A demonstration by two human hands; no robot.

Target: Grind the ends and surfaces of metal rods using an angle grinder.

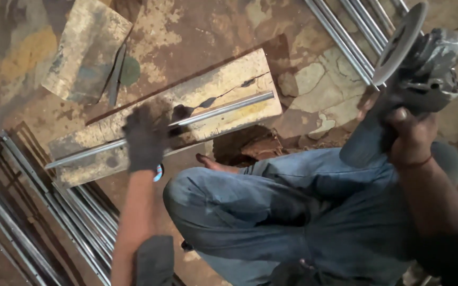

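Dim warm light (motion-blurred throughout)

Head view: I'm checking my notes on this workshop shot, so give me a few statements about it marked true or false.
1. The left hand, in a dark glove, rests on a metal rod. True.
2. The rod lies across a worn board. True.
3. The right hand is empty. False: it holds an angle grinder, raised off the rod.
4. The grinder's disc is cutting the rod. False: it is well apart from it, up at the right.
5. The person wears blue jeans. True.
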